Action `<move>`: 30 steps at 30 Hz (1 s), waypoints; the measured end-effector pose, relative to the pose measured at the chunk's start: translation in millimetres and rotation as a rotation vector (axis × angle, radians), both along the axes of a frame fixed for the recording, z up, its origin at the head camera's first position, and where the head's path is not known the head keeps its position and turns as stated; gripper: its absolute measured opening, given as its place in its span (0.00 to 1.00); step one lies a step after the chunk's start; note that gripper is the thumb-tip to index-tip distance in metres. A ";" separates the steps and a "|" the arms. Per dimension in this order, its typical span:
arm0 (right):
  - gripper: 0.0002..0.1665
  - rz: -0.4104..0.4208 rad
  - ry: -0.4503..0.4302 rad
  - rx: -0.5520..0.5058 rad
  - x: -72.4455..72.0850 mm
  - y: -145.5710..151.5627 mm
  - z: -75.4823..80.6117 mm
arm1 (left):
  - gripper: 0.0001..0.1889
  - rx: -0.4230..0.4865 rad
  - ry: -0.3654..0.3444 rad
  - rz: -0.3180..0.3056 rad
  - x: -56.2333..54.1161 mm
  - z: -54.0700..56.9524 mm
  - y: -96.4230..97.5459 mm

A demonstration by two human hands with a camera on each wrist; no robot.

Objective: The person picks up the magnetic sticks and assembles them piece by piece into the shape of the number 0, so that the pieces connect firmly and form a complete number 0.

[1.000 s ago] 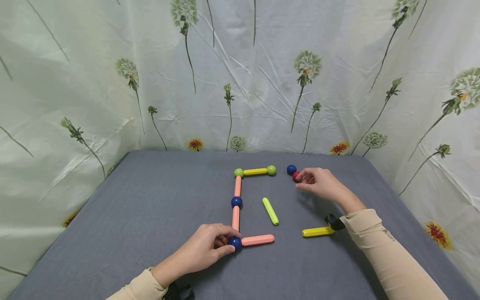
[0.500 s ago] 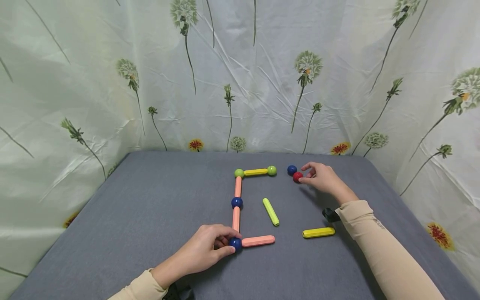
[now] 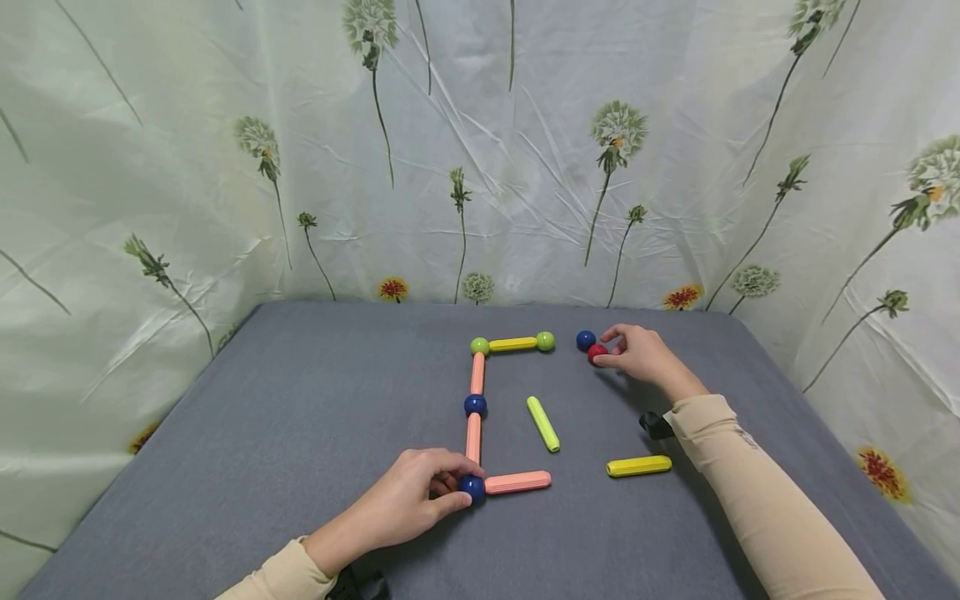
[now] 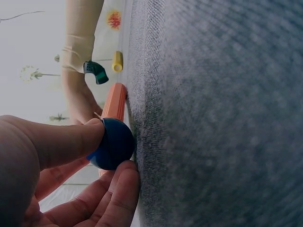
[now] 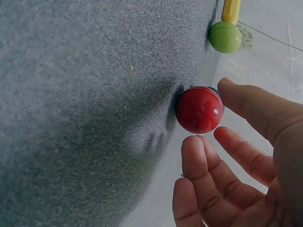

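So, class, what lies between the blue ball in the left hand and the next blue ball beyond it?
A pink stick lies there, as the head view shows; the left hand hides whether it touches the held blue ball.

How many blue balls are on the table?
3. The near blue ball is pinched by the left hand, the middle blue ball sits between two pink sticks, and the far blue ball is beside the red ball. I see no others.

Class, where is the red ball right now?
In the head view, the red ball lies right of centre, beside a blue ball and by the right hand.
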State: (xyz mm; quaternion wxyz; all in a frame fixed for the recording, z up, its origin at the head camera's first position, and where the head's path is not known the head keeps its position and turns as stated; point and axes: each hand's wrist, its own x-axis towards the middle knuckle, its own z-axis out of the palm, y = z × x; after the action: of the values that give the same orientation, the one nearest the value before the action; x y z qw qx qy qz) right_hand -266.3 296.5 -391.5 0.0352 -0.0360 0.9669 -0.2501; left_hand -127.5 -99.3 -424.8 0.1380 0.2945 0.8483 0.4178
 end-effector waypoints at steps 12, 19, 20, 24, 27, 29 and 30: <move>0.25 -0.011 -0.013 0.006 -4.8 -3.4 -2.8 | 0.12 0.000 -0.001 -0.003 -0.8 -0.9 0.1; 0.23 -0.026 -0.010 0.016 -8.2 -5.0 -5.9 | 0.12 -0.002 -0.004 0.001 -0.7 -0.3 0.1; 0.23 -0.027 -0.010 0.015 -8.3 -4.9 -6.4 | 0.12 -0.002 -0.005 0.001 -0.5 -0.3 0.2; 0.22 -0.024 -0.013 0.010 -7.5 -4.1 -5.8 | 0.12 -0.002 -0.006 0.001 -0.1 0.0 0.3; 0.21 -0.021 -0.017 -0.004 -7.0 -3.7 -5.2 | 0.12 -0.002 -0.003 0.001 0.0 0.6 0.2; 0.19 -0.018 -0.015 -0.010 -6.6 -3.6 -5.4 | 0.12 -0.001 -0.002 0.001 0.2 0.9 0.1; 0.19 -0.014 -0.013 -0.011 -6.5 -3.7 -5.5 | 0.12 0.000 -0.002 0.002 0.2 0.9 0.1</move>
State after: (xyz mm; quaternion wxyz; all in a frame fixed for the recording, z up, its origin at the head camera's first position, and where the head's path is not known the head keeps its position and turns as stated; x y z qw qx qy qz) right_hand -272.8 292.8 -397.0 0.0394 -0.0278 0.9655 -0.2560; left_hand -127.3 -99.2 -423.9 0.1387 0.2933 0.8484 0.4182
